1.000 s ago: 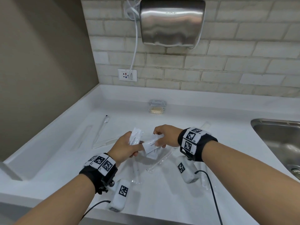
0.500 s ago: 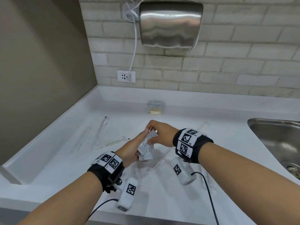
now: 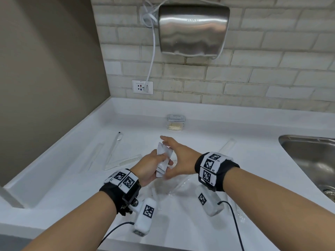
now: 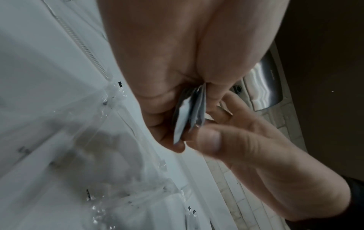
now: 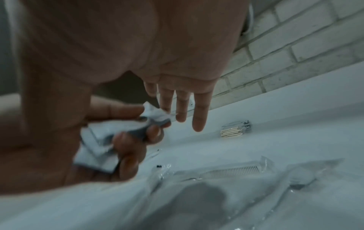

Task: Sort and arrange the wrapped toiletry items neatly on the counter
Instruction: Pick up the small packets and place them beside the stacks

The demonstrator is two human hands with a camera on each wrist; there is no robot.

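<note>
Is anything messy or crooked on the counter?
Yes. The clear-wrapped items lie crisscrossed under the hands, not lined up. The sachets in the left hand are fanned unevenly. Nothing looks spilled or broken.

Two hands squaring a stack of white sachets above a white counter

The left hand grips the sachets upright, while the right hand, fingers straight, lies flat against their right side. On the counter, a wrapped comb lies to the left, a small packet stack sits far back by the brick wall, a steel sink at right, a metal hand dryer above.
</note>
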